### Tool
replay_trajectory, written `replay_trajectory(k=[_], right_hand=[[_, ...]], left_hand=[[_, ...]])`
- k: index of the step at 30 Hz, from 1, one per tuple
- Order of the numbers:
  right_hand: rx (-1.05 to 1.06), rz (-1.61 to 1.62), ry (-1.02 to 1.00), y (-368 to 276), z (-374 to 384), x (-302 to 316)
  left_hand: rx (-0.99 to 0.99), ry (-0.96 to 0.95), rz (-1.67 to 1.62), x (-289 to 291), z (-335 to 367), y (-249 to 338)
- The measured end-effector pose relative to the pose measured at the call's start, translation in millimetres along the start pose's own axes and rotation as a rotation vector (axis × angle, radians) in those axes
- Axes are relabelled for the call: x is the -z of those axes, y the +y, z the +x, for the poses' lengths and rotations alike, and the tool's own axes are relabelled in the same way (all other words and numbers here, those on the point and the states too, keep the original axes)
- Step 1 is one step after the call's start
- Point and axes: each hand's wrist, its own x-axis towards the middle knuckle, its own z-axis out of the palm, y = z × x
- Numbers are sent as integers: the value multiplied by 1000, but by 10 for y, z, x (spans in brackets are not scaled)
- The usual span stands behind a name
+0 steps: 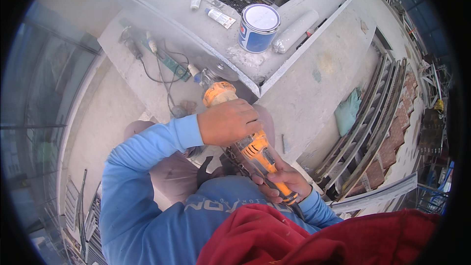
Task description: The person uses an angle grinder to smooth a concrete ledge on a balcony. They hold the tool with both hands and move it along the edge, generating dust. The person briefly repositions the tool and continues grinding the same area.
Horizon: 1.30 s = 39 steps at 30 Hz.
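Both my hands are on an orange-and-black angle grinder [255,148]. My left hand [230,122] wraps over its body just behind the gear head. Farther back, my right hand [284,181] grips the rear handle, near the cord. The grinder's disc [221,68] is blurred and lies at the edge of a pale stone slab [162,7], close to its corner. Whether the disc touches the edge I cannot tell. Hazy dust hangs along that edge. Beyond the corner, on the slab, stands a blue-and-white paint can [259,28] with a pale lid.
Two tubes, one white [196,2] and one blue-and-white [220,18], lie on the slab. A plastic-wrapped roll [297,30] is right of the can. Cords and another power tool [131,44] lie at left. Metal rails [363,132] and a green bag [348,112] are at right.
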Motion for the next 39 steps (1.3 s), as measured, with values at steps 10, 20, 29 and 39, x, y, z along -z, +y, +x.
replay_trajectory(k=[10,20,29,39], right_hand=[[16,-43,-42,-20,272,101],[20,-9,-46,-18,331,129],[19,29,-3,83,-72,72],[11,21,20,80,-158,13]], left_hand=[[3,45,3,-46,-137,-224],[-7,25,37,-52,-163,-306],[-7,40,49,-100,-12,93],[3,42,39,-112,32,191]])
